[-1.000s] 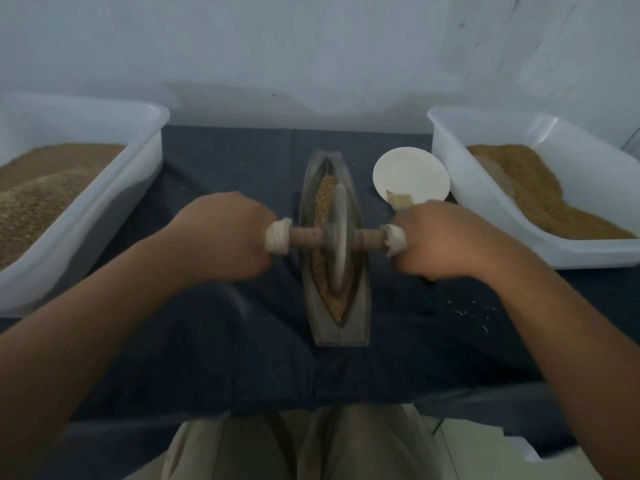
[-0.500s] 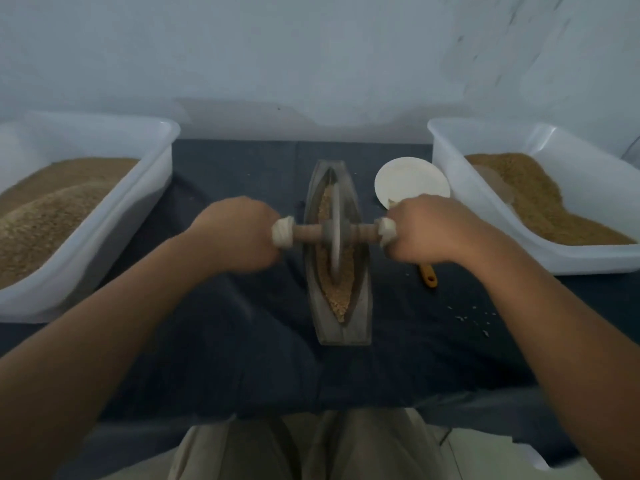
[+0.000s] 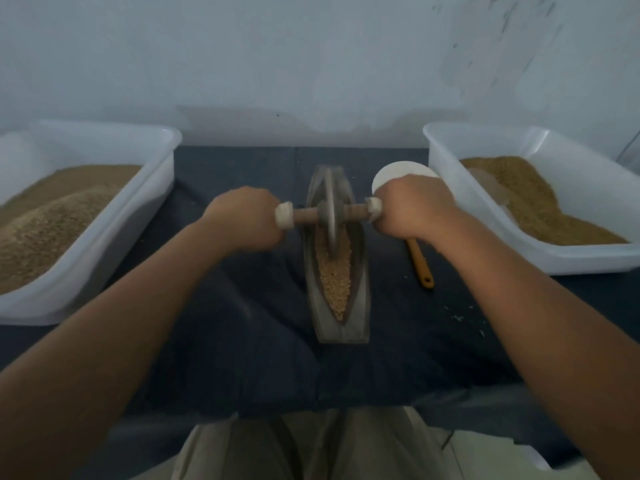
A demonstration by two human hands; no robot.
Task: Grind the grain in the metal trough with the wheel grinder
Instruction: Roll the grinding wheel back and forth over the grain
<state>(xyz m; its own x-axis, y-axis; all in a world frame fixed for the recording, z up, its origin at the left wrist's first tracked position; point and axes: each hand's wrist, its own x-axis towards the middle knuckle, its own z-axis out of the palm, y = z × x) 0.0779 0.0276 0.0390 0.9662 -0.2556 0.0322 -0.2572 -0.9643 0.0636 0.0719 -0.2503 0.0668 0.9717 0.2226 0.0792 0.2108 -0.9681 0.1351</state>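
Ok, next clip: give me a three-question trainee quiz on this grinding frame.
1. True or false: the wheel grinder sits toward the far end of the metal trough.
2. Which lies by the trough on the person's right? A) orange spoon B) knife C) brush
3. Fill in: the left hand and right hand each hold a ____ of the axle.

Key: 1 true; 2 A, orange spoon; 3 end.

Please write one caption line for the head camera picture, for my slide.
Both hands, left and right, grip the wheel grinder over grain in the metal trough.
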